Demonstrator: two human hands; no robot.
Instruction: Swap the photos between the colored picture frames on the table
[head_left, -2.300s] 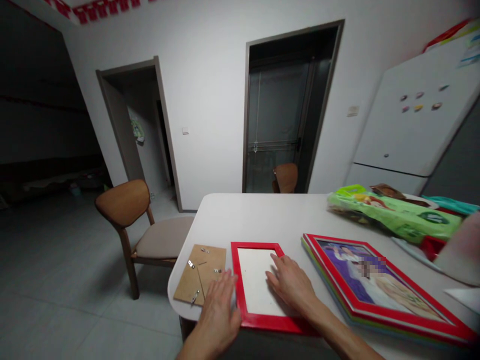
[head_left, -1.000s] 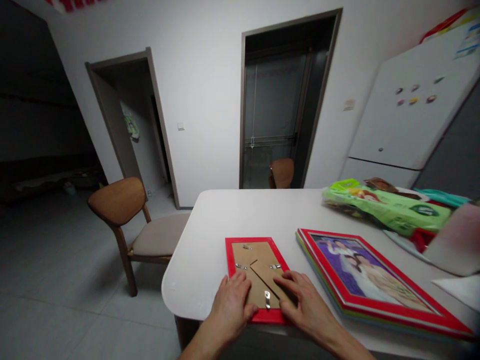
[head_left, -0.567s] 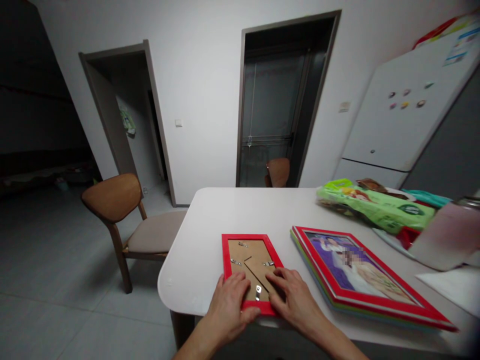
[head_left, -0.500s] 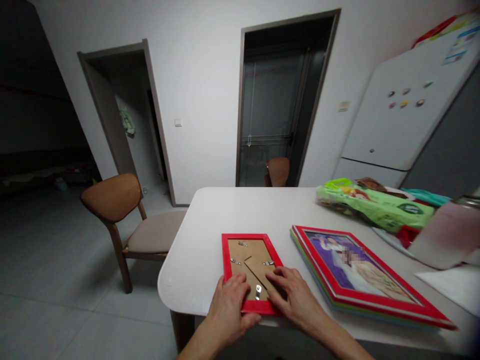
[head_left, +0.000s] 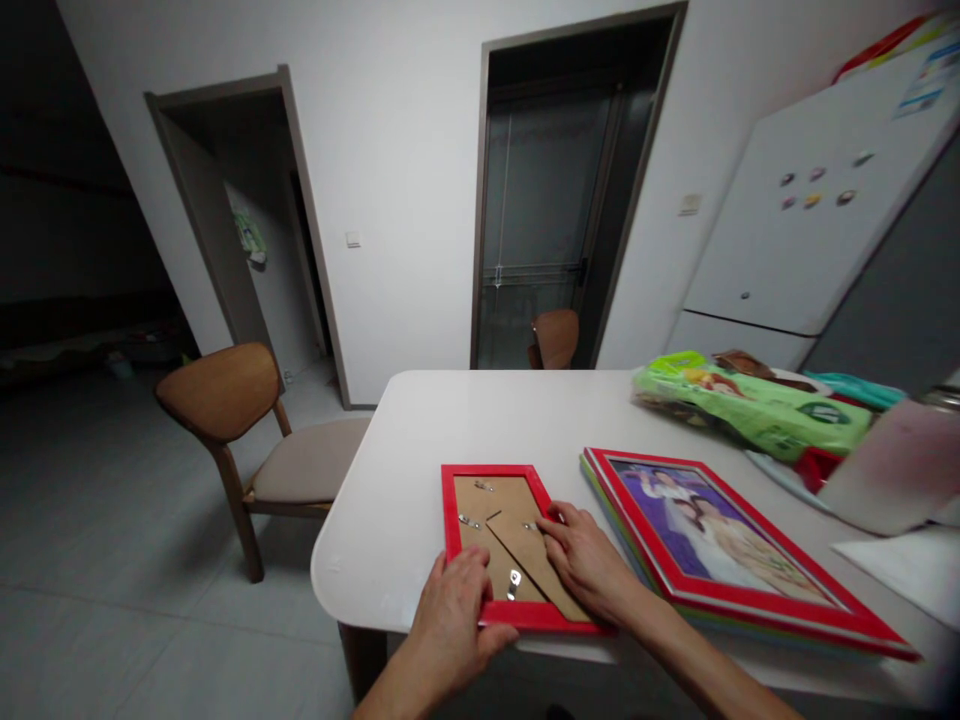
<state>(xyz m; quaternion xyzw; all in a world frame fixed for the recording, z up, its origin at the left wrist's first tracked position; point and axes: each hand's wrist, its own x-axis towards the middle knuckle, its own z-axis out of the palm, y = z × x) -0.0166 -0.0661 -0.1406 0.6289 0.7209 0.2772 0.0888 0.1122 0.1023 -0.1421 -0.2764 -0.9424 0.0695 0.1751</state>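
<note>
A small red picture frame (head_left: 450,520) lies face down at the front of the white table, its brown backing board (head_left: 501,495) and a slanted stand leg (head_left: 529,550) facing up. Small metal clips sit along the sides of the backing. My left hand (head_left: 459,610) grips the frame's lower left corner, fingers over the left side and thumb along the bottom edge. Bent over the right side is my right hand (head_left: 589,560), its fingertips on the right metal clip (head_left: 529,526) and partly covering it. The lower metal clip (head_left: 514,585) is in plain sight between the hands.
Right of the small frame lies a stack of larger frames, topped by a red framed photo (head_left: 720,530). Beyond are a green package (head_left: 757,410) and a pinkish jar (head_left: 896,465). A wooden chair (head_left: 225,395) stands left of the white table (head_left: 375,540).
My right hand has moved up and away along the frame's right side, from the stand leg to the right clip. My left hand has kept its place on the corner.
</note>
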